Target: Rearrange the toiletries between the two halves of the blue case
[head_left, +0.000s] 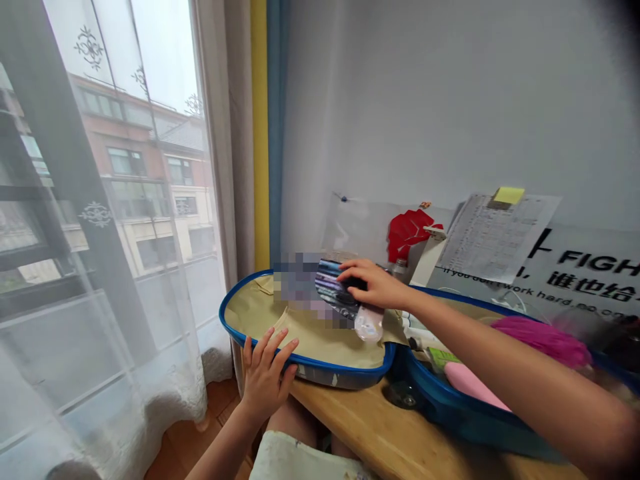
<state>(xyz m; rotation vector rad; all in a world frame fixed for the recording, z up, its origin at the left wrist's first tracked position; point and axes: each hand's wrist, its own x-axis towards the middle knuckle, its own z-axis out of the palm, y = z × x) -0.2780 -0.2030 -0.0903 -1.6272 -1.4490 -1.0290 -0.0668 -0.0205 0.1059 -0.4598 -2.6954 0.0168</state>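
Observation:
An open case with a blue rim and beige lining [260, 305] lies across a wooden desk. My left hand [270, 365] rests on the near rim of its left half, fingers spread and holding nothing. Over that same half, my right hand [373, 285] has its fingers curled on a dark, glossy packet with purple and blue stripes [334, 290]. A pale pink, clear-wrapped item [369, 325] shows just below that hand; I cannot tell whether it is held too. Part of the area around the packet is pixelated.
The case's right half holds a magenta bundle [543, 340], a pink item [473, 383] and a green packet [443, 359]. Clipped papers [493, 233] and a red cutout [409, 233] stand by the wall. A sheer curtain [150, 267] hangs left; the wooden desk [350, 417] runs underneath.

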